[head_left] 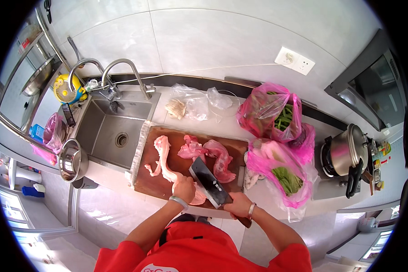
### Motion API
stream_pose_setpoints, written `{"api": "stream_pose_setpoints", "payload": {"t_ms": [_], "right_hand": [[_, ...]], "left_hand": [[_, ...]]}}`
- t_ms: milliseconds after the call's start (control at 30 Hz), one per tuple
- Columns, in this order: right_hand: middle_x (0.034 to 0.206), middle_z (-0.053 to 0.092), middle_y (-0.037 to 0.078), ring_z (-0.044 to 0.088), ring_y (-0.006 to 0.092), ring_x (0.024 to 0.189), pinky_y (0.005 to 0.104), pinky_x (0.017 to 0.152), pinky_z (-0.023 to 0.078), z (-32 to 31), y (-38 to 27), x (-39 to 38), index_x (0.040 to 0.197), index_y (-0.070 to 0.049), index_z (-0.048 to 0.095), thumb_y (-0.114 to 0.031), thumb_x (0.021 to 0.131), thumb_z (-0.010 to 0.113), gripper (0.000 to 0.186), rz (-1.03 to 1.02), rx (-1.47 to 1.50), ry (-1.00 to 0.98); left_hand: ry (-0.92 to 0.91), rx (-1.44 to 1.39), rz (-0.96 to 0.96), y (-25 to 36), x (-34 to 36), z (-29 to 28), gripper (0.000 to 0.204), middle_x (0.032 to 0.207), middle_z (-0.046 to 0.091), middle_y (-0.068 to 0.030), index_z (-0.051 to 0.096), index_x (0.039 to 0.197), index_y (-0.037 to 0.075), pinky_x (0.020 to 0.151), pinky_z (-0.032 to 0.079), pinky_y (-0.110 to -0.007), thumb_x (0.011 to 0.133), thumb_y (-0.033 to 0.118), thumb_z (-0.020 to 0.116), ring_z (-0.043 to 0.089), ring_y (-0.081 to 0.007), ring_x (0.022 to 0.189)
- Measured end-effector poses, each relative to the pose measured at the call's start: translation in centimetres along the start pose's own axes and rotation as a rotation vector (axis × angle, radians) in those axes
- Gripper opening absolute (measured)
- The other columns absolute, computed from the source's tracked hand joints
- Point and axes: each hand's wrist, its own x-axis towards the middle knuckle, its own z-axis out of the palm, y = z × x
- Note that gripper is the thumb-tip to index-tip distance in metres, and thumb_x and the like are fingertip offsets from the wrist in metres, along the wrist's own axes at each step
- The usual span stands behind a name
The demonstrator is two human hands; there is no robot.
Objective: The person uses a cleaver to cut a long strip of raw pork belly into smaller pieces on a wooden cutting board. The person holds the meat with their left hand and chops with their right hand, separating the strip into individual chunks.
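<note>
My left hand [184, 190] has its fingers closed on a long pale strip of meat [165, 161] at the lower middle of the wooden cutting board [152, 189]. My right hand [235, 204] grips the handle of a dark cleaver [206, 179], whose broad blade lies angled across the lower middle of the board, just right of my left hand. Redder meat pieces [190, 147] and a long pink piece [222, 168] lie behind and beside the blade.
A sink [99, 136] with faucets and a steel bowl [71, 161] are left. Behind the board are clear bags [195, 106]; to its right, pink bags of greens [281, 172] and a pot [348, 152] on a stove. Wall tiles rise behind.
</note>
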Motion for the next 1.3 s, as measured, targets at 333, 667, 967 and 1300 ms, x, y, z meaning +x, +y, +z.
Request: {"api": "stream_pose_setpoints", "payload": {"t_ms": [333, 667, 967, 1300], "right_hand": [[0.055, 0.058, 0.007, 0.055, 0.0147, 0.042, 0.0302, 0.041, 0.045, -0.9, -1.3, 2.9, 0.083, 0.0, 0.059, -0.011, 0.075, 0.059, 0.014, 0.02, -0.087, -0.013], [0.055, 0.056, 0.006, 0.056, 0.0147, 0.044, 0.03, 0.043, 0.045, -5.8, -0.9, 0.3, 0.082, 0.0, 0.056, -0.014, 0.075, 0.062, 0.016, 0.141, -0.245, -0.26], [0.056, 0.055, 0.006, 0.054, 0.0142, 0.044, 0.0302, 0.042, 0.044, -9.4, 1.6, -1.4, 0.083, 0.0, 0.055, -0.007, 0.074, 0.06, 0.013, 0.126, -0.059, -0.304], [0.054, 0.055, 0.006, 0.055, 0.0147, 0.042, 0.0303, 0.041, 0.044, -8.0, 1.8, 0.7, 0.081, 0.0, 0.057, -0.012, 0.076, 0.061, 0.014, 0.049, -0.045, -0.271]], "left_hand": [[-0.102, 0.049, 0.147, -1.0, 0.3, 0.4, 0.016, 0.096, 0.056, -0.0191, 0.055, 0.094, 0.0, 0.079, 0.048, -0.043, 0.082, 0.011, 0.053, 0.056, -0.0353, 0.091], [-0.082, 0.119, 0.119, -1.6, -0.4, 1.7, 0.016, 0.096, 0.053, -0.0195, 0.054, 0.093, -0.001, 0.081, 0.048, -0.043, 0.078, 0.004, 0.054, 0.053, -0.0369, 0.095], [0.098, -0.267, -0.122, 2.0, -3.3, -3.8, 0.025, 0.098, 0.055, -0.0188, 0.056, 0.1, 0.003, 0.077, 0.049, -0.046, 0.076, 0.0, 0.054, 0.055, -0.0403, 0.092], [0.162, -0.22, 0.134, 5.1, -3.0, -3.2, 0.038, 0.111, 0.06, -0.0141, 0.058, 0.11, 0.006, 0.093, 0.041, -0.043, 0.074, 0.016, 0.065, 0.055, -0.0334, 0.108]]}}
